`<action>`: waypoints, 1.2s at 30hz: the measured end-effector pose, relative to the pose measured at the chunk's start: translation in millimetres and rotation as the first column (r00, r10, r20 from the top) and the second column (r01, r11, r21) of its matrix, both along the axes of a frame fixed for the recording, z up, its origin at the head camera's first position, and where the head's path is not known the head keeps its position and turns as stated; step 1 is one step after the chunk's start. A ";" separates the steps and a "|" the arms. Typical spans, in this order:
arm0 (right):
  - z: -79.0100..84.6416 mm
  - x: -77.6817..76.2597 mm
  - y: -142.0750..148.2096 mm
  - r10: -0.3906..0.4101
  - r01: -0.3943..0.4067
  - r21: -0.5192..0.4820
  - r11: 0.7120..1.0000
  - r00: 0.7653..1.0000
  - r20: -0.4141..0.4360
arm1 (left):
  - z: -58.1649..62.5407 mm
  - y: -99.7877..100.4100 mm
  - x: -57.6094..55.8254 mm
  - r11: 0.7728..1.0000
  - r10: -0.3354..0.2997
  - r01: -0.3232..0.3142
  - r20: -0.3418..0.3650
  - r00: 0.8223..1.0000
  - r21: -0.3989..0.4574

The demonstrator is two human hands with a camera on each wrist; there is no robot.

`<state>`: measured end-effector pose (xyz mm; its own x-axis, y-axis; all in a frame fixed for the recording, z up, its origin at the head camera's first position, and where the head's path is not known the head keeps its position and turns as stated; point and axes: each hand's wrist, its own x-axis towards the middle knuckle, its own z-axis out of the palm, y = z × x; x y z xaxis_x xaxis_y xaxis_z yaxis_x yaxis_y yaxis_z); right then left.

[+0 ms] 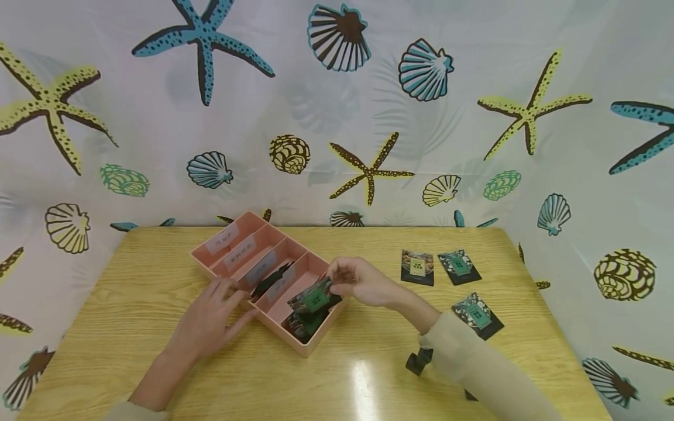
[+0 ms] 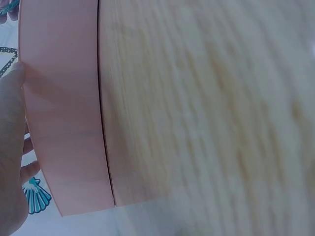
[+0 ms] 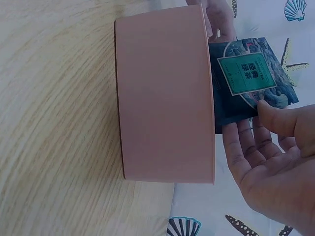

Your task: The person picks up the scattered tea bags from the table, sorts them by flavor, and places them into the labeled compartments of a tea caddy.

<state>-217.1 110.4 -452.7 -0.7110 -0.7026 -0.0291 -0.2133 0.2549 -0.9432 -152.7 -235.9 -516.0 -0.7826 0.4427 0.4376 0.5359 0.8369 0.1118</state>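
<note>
Currently our right hand [image 1: 360,283] pinches a green-labelled dark flat sachet [image 1: 317,298], tilted over the end compartment of our pink divided box [image 3: 165,98]; our left hand [image 1: 206,318], fingers loosely spread, touches the rim. Snagging on the lower sachet [image 1: 305,326] could jam it crooked.

The person's left hand [image 1: 207,318] lies with fingers loosely spread and thumb apart, the left forearm [image 1: 163,374] slanting in from below, while the right hand [image 1: 362,282] pinches between thumb and curved fingers, the right forearm [image 1: 487,362] sleeved.
</note>
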 end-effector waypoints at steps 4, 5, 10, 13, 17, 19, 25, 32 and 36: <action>1.2 -1.9 -3.9 0.037 -0.037 0.018 0.999 0.999 -0.016 | -0.3 0.1 -0.2 1.000 0.000 -0.001 0.003 1.000 0.004; 1.2 -2.6 -5.0 0.047 -0.047 0.024 0.999 0.999 -0.024 | -0.4 0.1 -0.3 1.000 0.000 0.000 0.003 1.000 0.006; -1.9 -6.6 -8.6 0.082 -0.080 0.056 0.995 0.996 -0.038 | -0.6 -0.1 -0.6 1.000 -0.001 0.001 0.001 1.000 0.011; -3.4 -8.4 -9.7 0.093 -0.091 0.071 0.993 0.995 -0.034 | -0.6 -0.3 -0.9 1.000 -0.003 0.003 -0.004 1.000 0.015; -4.3 -10.2 -9.8 0.097 -0.096 0.070 0.993 0.995 -0.024 | -0.5 -0.7 -0.8 1.000 -0.008 0.008 -0.011 1.000 0.017; -4.1 -11.1 -9.3 0.084 -0.083 0.064 0.995 0.996 -0.015 | -0.5 -0.8 -0.5 1.000 -0.007 0.007 -0.009 1.000 0.018; -3.0 -10.5 -3.3 0.012 -0.009 0.065 0.998 0.999 -0.045 | -1.5 -2.6 0.4 1.000 0.004 -0.004 0.012 1.000 0.024; 7.3 -0.5 12.1 -0.035 0.039 0.069 0.997 0.998 -0.055 | -2.8 -5.6 1.0 1.000 -0.007 0.007 0.001 1.000 0.015; 12.9 6.5 22.0 -0.091 0.094 0.077 0.993 0.995 -0.045 | -3.6 -7.0 1.4 1.000 -0.011 0.011 -0.004 1.000 0.007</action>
